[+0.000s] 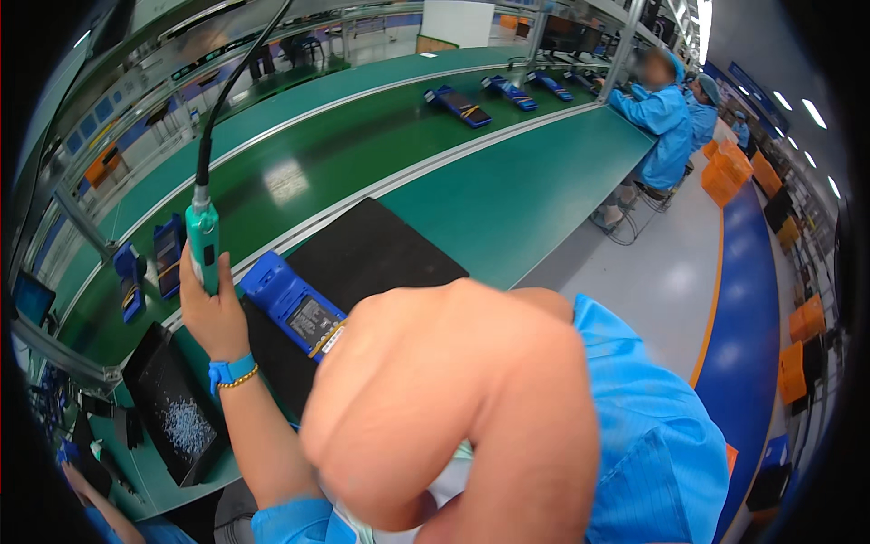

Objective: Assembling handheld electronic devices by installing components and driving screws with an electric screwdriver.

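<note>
My left hand (216, 319) is wrapped round a green electric screwdriver (205, 238), held upright with its black cable running up. A blue handheld device (288, 299) lies on the black mat (385, 238), its label side facing up. It rests to the right of my left hand, its near end partly covered by my right hand (453, 390). That right hand is raised very close to the camera, large and slightly blurred, with its fingers curled in. Whatever it may hold is hidden.
A black tray (148, 367) with many small screws (188, 426) stands left of my left forearm. Several blue devices (460, 107) sit along the green line beyond the metal rail. Co-workers in blue (666, 127) sit at the far right. Another person's hand (77, 480) shows at lower left.
</note>
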`<state>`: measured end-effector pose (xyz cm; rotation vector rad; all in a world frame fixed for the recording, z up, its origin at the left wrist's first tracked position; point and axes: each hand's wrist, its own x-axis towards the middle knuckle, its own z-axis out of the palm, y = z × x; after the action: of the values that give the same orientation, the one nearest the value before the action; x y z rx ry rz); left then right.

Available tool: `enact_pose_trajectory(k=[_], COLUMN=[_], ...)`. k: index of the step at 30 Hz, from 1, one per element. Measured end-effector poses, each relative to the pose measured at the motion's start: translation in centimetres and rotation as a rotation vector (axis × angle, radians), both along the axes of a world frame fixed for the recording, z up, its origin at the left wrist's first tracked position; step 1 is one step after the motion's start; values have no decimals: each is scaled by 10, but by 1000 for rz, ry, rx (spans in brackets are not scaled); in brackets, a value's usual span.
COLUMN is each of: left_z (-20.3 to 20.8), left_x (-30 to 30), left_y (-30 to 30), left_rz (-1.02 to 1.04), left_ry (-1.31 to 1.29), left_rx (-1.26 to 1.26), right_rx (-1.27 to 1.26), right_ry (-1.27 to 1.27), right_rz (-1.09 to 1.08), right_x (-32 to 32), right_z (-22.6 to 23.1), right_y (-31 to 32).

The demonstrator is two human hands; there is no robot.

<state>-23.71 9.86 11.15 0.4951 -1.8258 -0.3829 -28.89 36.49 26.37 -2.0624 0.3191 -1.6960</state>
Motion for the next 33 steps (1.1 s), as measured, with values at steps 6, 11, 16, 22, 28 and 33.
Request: enact_pose_trajectory(k=[6,11,16,22,28,33], left_z=[-3,-6,-5,0,-1,-10], left_x=[8,12,10,18,4,9], left_y=[-5,-4,-1,0,4,-5], left_rz=[-57,-8,-42,-7,-31,-16], left_ry=[30,-21,-17,-40,-39,-33], left_rx=[56,13,38,63,49,106], right_rx=[-90,-90,-111,-137,-674,-268], right_ry=[-43,100,351,-209,-282,296], right_rz=[101,157,42,120,21,-10], right_x=[27,52,46,41,50,30], right_z=[8,-6,-22,12,18,9], right_y=[-22,-40,-34,-27,-71,-30])
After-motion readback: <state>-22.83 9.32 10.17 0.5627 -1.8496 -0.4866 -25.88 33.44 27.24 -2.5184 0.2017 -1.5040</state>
